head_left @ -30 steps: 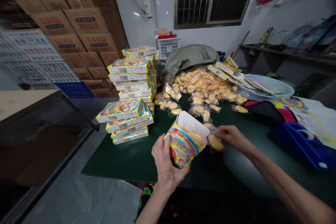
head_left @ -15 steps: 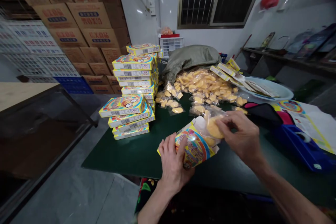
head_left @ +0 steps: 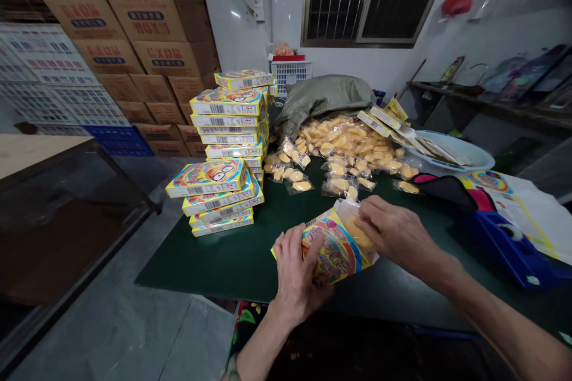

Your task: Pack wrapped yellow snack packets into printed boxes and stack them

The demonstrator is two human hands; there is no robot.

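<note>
My left hand [head_left: 297, 274] is wrapped round a yellow printed box [head_left: 335, 247], tilted over the green table [head_left: 205, 265]. The box's open end faces right. At that opening, my right hand [head_left: 393, 235] pinches a clear packet of yellow pieces [head_left: 360, 233], partly inside the box. Its fingertips touch the flap area. Behind the hands lies a large heap of wrapped yellow pieces [head_left: 344, 137], spilling from a grey-green sack [head_left: 328, 95]. Several loose packets [head_left: 301, 186] rest in front of the heap. Stacked closed boxes [head_left: 227, 113] stand to the left.
On the right are a blue tape dispenser [head_left: 513, 250], a black and pink item [head_left: 447, 190], printed sheets [head_left: 531, 208] and a light blue basin [head_left: 480, 158] with flat boxes. Cartons [head_left: 156, 24] and crates [head_left: 58, 53] are piled at the back left.
My right hand has moved left and slightly down, bringing the packet further into the box's opening. My left hand still holds the box. The view has shifted slightly.
</note>
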